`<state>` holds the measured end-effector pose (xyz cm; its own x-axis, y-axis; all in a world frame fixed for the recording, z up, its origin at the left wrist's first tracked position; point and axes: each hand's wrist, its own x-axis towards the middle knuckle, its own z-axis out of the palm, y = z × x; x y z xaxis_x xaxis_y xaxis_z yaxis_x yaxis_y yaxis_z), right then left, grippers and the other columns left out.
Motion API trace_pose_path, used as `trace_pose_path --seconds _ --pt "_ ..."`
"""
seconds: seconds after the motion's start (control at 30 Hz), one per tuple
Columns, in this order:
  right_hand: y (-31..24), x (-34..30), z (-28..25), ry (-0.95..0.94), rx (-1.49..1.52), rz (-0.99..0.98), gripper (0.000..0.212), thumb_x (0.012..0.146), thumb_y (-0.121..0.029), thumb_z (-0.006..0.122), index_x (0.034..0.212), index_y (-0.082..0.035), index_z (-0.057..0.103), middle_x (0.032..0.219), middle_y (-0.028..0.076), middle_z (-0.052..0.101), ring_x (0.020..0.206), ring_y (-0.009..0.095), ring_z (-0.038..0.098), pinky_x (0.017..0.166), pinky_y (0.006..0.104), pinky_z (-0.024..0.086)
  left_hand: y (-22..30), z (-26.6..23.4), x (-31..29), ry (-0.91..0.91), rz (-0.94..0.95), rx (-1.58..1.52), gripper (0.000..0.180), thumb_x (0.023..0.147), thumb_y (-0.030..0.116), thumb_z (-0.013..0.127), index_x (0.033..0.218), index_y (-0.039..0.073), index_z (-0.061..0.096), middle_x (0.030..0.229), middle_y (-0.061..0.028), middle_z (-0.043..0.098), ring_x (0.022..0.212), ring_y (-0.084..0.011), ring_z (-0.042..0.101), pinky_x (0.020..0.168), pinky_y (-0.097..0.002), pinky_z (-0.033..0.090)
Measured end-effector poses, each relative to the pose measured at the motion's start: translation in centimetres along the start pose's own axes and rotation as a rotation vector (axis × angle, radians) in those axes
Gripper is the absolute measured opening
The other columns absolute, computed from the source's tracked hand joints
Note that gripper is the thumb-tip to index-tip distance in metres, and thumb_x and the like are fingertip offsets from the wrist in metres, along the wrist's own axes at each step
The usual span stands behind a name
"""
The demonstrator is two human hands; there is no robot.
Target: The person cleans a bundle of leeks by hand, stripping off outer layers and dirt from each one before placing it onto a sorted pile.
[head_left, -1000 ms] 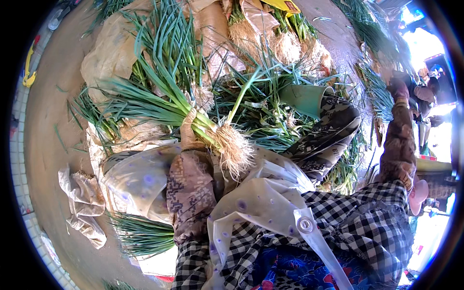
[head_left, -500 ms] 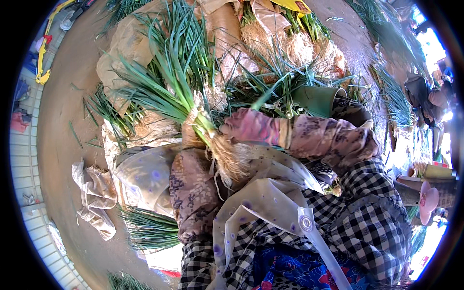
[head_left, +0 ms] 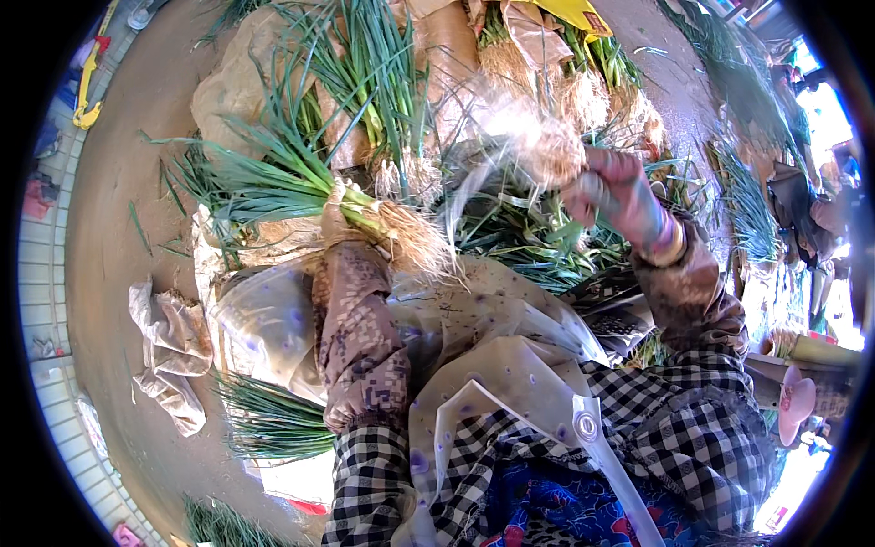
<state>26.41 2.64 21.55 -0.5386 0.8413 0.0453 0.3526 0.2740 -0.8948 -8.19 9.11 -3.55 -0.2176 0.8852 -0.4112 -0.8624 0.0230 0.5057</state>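
Note:
My left hand (head_left: 339,219) is closed around a bunch of green onions (head_left: 305,178), its long leaves pointing up and left. Below the grip, the bunch's pale, hairy roots (head_left: 415,232) hang toward my lap. My right hand (head_left: 615,193) is raised to the right over a heap of loose green leaves (head_left: 538,232). Its fingers are bent around a pale, stringy bundle (head_left: 547,155), smeared by motion, with whitish strands trailing left. I cannot tell what the bundle is made of.
More green onions (head_left: 378,68) lie on brown sacking ahead, roots toward me. Several rooted bunches (head_left: 583,96) sit at the far right of the sacking. A translucent spotted apron (head_left: 510,374) covers my lap. A crumpled cloth (head_left: 169,351) and leaves (head_left: 278,415) lie left.
My right hand has gone from beside the onion roots up and right, and now has the pale stringy bundle. My left hand has shifted slightly up and left with the green onions.

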Motion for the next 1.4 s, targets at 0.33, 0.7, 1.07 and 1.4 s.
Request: trace_pose_path --seconds 0.33,0.7,1.07,1.4 --pt "14.6 3.9 5.4 -0.163 0.496 0.038 0.069 0.072 -0.007 0.068 0.129 0.001 0.03 0.124 0.016 0.043 0.117 0.019 0.038 0.087 0.0346 0.042 1.8 7.8 -3.7 -0.214 0.064 -0.052 0.024 0.077 0.019 0.064 0.096 0.006 0.055 0.079 -0.0044 0.055 0.066 -0.0164 0.054 0.058 -0.029 0.048" --pt "4.0 8.0 11.1 -0.186 0.045 -0.125 0.013 0.079 -0.015 0.056 0.079 -0.003 0.062 0.057 0.003 0.054 0.05 0.008 0.048 0.046 0.0238 0.039 19.8 4.4 -11.4 -0.141 0.279 0.248 0.043 0.072 0.02 0.066 0.104 -0.002 0.048 0.093 -0.0113 0.057 0.08 -0.0201 0.058 0.067 -0.0335 0.051" --pt "13.3 5.7 10.2 -0.276 0.146 0.575 0.015 0.079 -0.014 0.053 0.085 -0.001 0.059 0.052 0.004 0.049 0.038 0.01 0.043 0.034 0.0221 0.03 31.4 -9.5 -26.0 0.539 0.643 0.674 0.046 0.072 0.023 0.065 0.105 -0.004 0.048 0.097 -0.0143 0.056 0.082 -0.0216 0.057 0.07 -0.0334 0.049" --pt "14.9 7.3 11.4 -0.361 0.176 0.702 0.021 0.081 -0.016 0.051 0.093 -0.001 0.058 0.062 0.006 0.055 0.045 0.011 0.049 0.038 0.023 0.033 16.0 -24.9 -27.7 0.826 0.096 0.865 0.049 0.072 0.025 0.065 0.107 -0.006 0.048 0.1 -0.0171 0.055 0.084 -0.0229 0.056 0.073 -0.0333 0.047"
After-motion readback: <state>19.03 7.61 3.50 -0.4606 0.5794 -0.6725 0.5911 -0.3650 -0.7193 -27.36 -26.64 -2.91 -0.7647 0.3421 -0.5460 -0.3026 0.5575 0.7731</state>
